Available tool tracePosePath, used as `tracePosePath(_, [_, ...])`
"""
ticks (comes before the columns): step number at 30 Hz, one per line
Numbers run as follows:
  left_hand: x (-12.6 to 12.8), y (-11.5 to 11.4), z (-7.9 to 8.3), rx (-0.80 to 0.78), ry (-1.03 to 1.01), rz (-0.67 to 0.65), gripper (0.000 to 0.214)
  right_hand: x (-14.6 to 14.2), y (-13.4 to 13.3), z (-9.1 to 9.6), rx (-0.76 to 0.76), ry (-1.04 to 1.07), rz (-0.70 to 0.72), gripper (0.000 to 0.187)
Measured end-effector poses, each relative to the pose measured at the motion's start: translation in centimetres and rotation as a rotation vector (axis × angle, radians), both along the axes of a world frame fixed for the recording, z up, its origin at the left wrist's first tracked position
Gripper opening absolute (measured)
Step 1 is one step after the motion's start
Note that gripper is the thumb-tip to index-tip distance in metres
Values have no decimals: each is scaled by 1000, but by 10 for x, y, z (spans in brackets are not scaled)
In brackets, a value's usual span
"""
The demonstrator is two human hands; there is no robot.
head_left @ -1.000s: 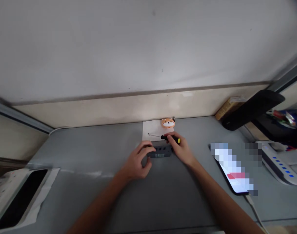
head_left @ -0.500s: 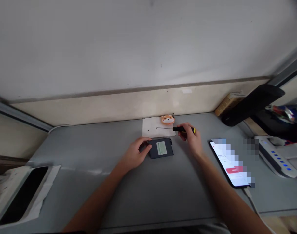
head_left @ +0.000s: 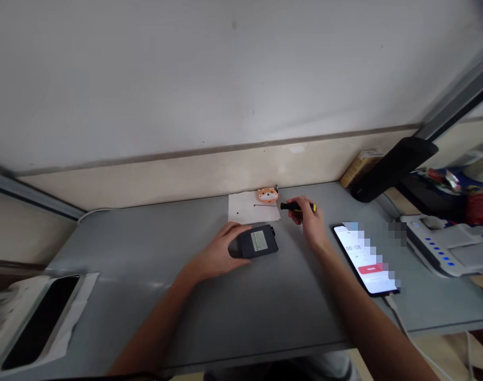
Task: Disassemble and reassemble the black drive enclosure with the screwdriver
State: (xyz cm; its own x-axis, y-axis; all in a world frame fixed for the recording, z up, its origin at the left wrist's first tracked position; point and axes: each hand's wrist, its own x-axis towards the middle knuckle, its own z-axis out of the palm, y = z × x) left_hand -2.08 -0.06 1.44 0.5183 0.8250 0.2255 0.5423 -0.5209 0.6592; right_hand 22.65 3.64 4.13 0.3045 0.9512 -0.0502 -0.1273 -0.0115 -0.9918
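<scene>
My left hand grips the right-hand side of a dark grey rectangular electronic box, which lies with its pale label facing up. My right hand is just to the right, apart from the box. It holds a small screwdriver with a black and yellow handle. Its thin shaft points left, over a sheet of white paper. A tiny dark speck, perhaps a screw, sits on the paper. An orange shiba-dog figurine stands at the paper's far edge.
The grey desk runs up to a cream wall. A smartphone showing a timer lies to my right, its cable trailing toward the near edge. Further right are a white device with blue lights and a black object. A white holder with a dark slot sits near left.
The box went from being held on edge by both hands to lying flat with its label up. My right hand moved right with the screwdriver, away from the box. My left hand stays on it.
</scene>
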Motion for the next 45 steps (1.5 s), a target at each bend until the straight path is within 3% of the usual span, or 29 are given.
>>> tracePosePath(11, [-4, 2, 4, -119, -1, 65, 30, 10, -2, -5, 126, 75, -14, 28])
tracePosePath(14, [-1, 3, 2, -124, 2, 99, 31, 11, -5, -1, 144, 114, 25, 26])
tracePosePath(20, [10, 3, -11, 34, -73, 241, 50, 3, -11, 4, 106, 116, 146, 27])
tracePosePath(29, [4, 4, -18, 271, -148, 266, 42, -7, -14, -10, 92, 90, 261, 27])
tracePosePath(37, [-1, 3, -12, 535, -131, 187, 25, -10, -14, -15, 76, 99, 284, 29])
tracePosePath(45, [3, 3, -10, 606, -88, 167, 26, -11, -14, -17, 70, 136, 283, 29])
